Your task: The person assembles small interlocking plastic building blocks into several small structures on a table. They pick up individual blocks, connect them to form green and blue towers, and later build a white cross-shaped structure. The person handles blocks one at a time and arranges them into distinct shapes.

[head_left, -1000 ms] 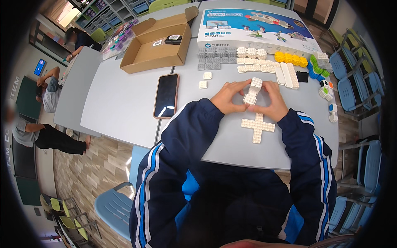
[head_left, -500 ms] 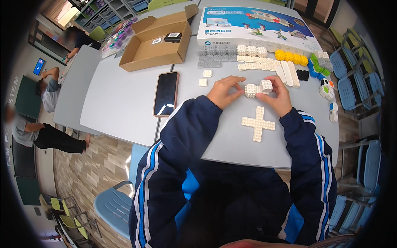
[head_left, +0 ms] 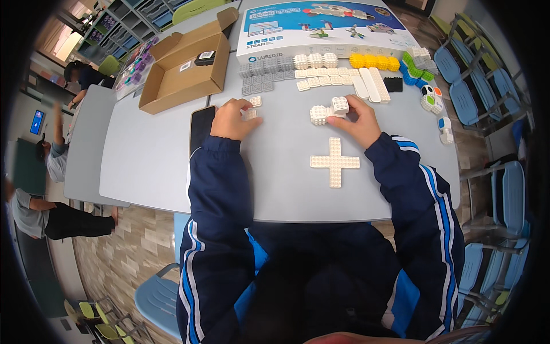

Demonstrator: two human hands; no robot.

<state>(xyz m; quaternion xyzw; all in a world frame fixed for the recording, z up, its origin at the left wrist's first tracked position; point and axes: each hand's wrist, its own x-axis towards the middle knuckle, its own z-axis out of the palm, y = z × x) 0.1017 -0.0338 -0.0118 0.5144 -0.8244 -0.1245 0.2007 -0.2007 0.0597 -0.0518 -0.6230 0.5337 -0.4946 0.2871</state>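
Observation:
My right hand [head_left: 362, 120] holds a pair of joined white studded cube blocks [head_left: 319, 115], thumb and fingers closed on the right-hand cube, over the middle of the table. At the left, my left hand [head_left: 234, 119] has its thumb and forefinger around a small white square plate [head_left: 251, 114], partly hidden by the fingers. Just beyond it lies a second white square plate [head_left: 255, 101]. Nearer to me, below the joined blocks, a white studded cross [head_left: 335, 163] lies flat.
Across the back lie grey blocks [head_left: 266, 66], white plates [head_left: 326, 77], long white strips [head_left: 373, 85] and yellow blocks [head_left: 374, 62], before a large blue-and-white box [head_left: 326, 28]. Green and blue blocks [head_left: 416, 70] stand at right. A phone [head_left: 200, 127] and an open cardboard box [head_left: 183, 69] are at left.
My left hand has moved left, away from the joined blocks, to the small square plates. My right hand keeps hold of the joined blocks. The whole view has shifted a little.

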